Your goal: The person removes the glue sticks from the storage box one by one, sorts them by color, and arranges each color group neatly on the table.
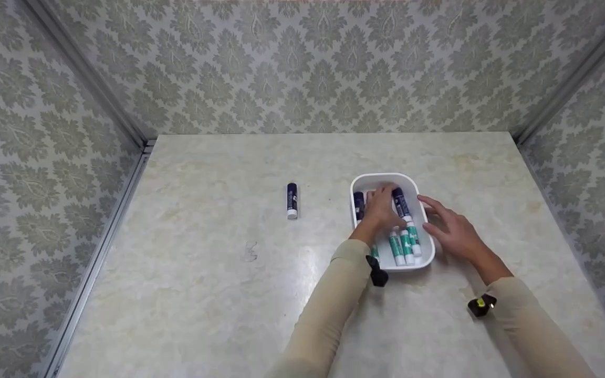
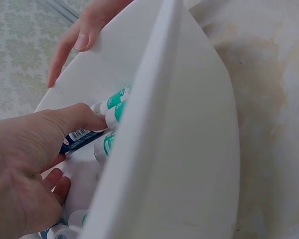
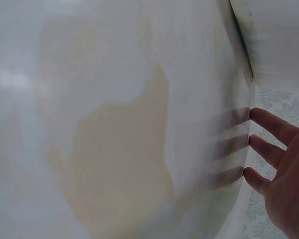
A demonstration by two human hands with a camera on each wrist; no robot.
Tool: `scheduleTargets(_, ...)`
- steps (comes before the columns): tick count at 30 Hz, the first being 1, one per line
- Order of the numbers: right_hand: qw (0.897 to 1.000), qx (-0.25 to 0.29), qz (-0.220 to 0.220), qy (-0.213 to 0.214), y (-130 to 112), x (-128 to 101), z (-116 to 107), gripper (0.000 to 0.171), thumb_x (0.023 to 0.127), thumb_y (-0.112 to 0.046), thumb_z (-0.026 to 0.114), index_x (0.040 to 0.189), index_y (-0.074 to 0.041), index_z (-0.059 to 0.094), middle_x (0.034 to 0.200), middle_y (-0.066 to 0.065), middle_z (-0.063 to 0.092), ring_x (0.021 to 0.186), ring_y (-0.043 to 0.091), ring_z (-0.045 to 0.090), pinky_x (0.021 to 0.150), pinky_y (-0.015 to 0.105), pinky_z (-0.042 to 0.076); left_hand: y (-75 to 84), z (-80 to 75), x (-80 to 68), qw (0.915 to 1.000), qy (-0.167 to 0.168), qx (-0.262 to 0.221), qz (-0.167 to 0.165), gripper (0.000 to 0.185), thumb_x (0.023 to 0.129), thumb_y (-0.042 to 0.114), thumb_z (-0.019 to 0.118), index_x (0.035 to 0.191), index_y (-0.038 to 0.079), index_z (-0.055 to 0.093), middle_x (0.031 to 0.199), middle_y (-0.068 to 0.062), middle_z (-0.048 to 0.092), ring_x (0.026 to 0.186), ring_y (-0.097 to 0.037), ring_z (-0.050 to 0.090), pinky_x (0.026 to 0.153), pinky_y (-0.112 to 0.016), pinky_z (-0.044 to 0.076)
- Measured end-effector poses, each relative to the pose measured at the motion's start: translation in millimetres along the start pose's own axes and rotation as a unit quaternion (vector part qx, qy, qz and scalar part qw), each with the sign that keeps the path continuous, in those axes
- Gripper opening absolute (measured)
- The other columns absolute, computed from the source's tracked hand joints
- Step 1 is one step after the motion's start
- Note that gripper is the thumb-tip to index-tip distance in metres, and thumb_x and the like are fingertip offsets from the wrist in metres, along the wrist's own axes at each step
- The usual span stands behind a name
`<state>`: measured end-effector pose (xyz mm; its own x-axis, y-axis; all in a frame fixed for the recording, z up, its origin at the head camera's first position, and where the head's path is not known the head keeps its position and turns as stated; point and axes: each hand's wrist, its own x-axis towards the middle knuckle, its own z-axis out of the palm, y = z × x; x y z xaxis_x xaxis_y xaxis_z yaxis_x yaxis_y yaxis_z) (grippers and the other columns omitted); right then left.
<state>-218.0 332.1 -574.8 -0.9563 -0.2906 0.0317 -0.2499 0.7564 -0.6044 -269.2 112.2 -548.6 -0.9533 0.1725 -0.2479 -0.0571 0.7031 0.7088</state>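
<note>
Left hand (image 1: pixel 380 209), loosely curled with no visible grip, reaches among tubes (image 1: pixel 406 245) inside the white box (image 1: pixel 426 253); right hand (image 1: pixel 456 233), fingers extended, touches its side — best brace lightly, nudge gently.

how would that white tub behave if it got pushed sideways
The white tub looks fairly stiff, judging by its smooth, even shape. It seems unlikely to tip, being low and broad. The round green-labelled tubes lying inside may roll or slide.
</note>
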Motion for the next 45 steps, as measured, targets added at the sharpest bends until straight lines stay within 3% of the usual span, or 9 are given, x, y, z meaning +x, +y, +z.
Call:
scheduleTargets(6,1.0,-0.008,0.002,-0.003,-3,2,3,0.067,0.116,-0.039,0.06,0.177,-0.029,0.034,0.162,0.027,0.063,0.158,0.054,0.052,0.129,0.08,0.035,-2.6,-1.4,1.1,0.9997,0.007,0.022,0.001,0.1,0.087,0.019,0.099,0.171,0.028,0.046,0.17,0.004,0.052,0.152,-0.018,0.045,0.137,-0.036,0.04)
scheduleTargets(12,1.0,-0.011,0.017,-0.01,-4,1,5,0.068,0.116,-0.042,0.06,0.177,-0.032,0.032,0.166,0.026,0.059,0.161,0.055,0.047,0.13,0.082,0.032,-5.2,-2.4,5.6,1.0,-0.002,0.001,0.002,0.102,0.084,0.018,0.101,0.169,0.029,0.047,0.171,0.006,0.051,0.154,-0.015,0.047,0.139,-0.037,0.039)
scheduleTargets(27,1.0,0.0,0.017,-0.013,-1,-1,0,0.069,0.116,-0.046,0.058,0.178,-0.033,0.031,0.167,0.025,0.059,0.162,0.054,0.047,0.13,0.082,0.032,-3.8,-7.7,19.6,0.9991,-0.018,0.011,0.037,0.103,0.084,0.022,0.102,0.169,0.028,0.045,0.174,0.004,0.049,0.161,-0.016,0.047,0.138,-0.035,0.039)
scheduleTargets(30,1.0,-0.003,0.015,-0.009,0,-1,0,0.068,0.116,-0.045,0.058,0.177,-0.031,0.032,0.165,0.025,0.061,0.16,0.054,0.049,0.129,0.081,0.034,-1.3,-12.5,18.2,0.9987,-0.02,-0.001,0.046,0.105,0.083,0.021,0.102,0.17,0.027,0.045,0.175,0.003,0.048,0.164,-0.016,0.045,0.14,-0.035,0.037)
scheduleTargets(38,1.0,-0.001,0.025,-0.015,-1,-1,1,0.069,0.116,-0.048,0.057,0.178,-0.032,0.03,0.167,0.026,0.058,0.162,0.054,0.046,0.13,0.082,0.031,5.7,-29.1,2.2,0.9984,-0.013,0.021,0.051,0.101,0.088,0.022,0.099,0.171,0.025,0.043,0.176,0.0,0.047,0.164,-0.019,0.046,0.139,-0.036,0.038)
scheduleTargets(45,0.999,-0.01,0.032,-0.02,-4,1,1,0.07,0.116,-0.049,0.056,0.178,-0.034,0.029,0.169,0.024,0.057,0.162,0.054,0.045,0.131,0.083,0.03,-3.5,-42.9,5.9,0.994,-0.034,-0.007,0.104,0.102,0.088,0.021,0.099,0.173,0.023,0.041,0.176,-0.003,0.045,0.164,-0.022,0.046,0.139,-0.041,0.04)
